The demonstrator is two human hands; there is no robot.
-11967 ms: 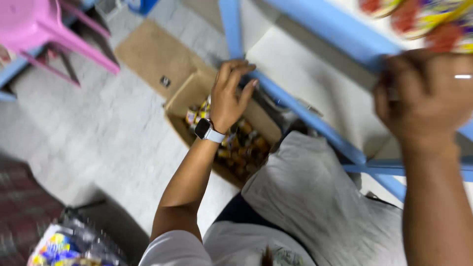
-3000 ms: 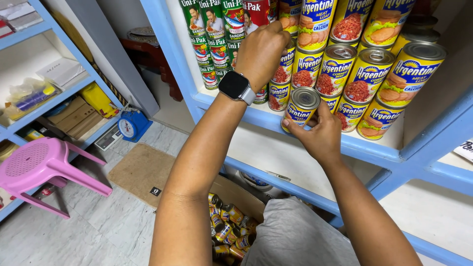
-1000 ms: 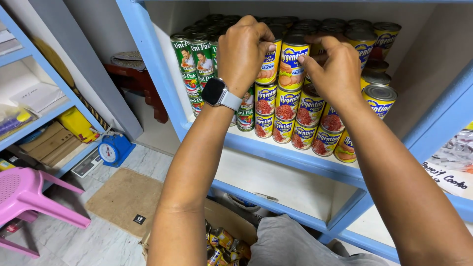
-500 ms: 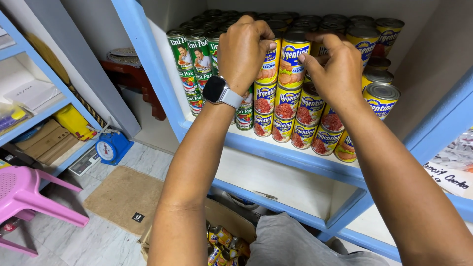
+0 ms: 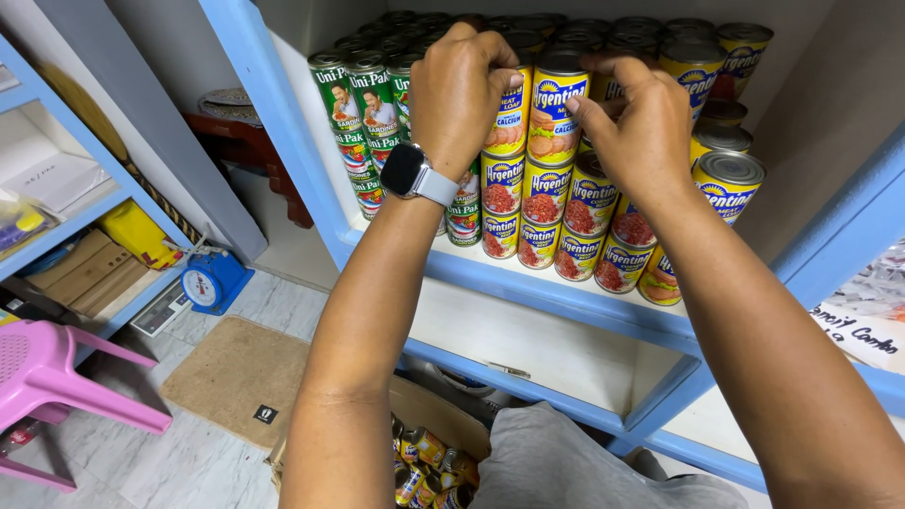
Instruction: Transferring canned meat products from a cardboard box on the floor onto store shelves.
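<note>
Both hands are raised to the top tier of stacked cans on the pale blue painted shelf: the left hand, with a dark smartwatch on its wrist, curls its fingers over a tall yellow-and-blue tin can, while the right hand pinches the rim side of the neighbouring tall yellow-and-blue meat-loaf can. Judging by the stock, the shelf looks largely filled, with three tiers of smooth, glossy-labelled cylinders and green-labelled sardine tins at the left. More remains, it seems: an open brown cardboard box on the pale tiled floor holds loose small cans. Nearby lie a coarse tan doormat and a pink plastic stool.
</note>
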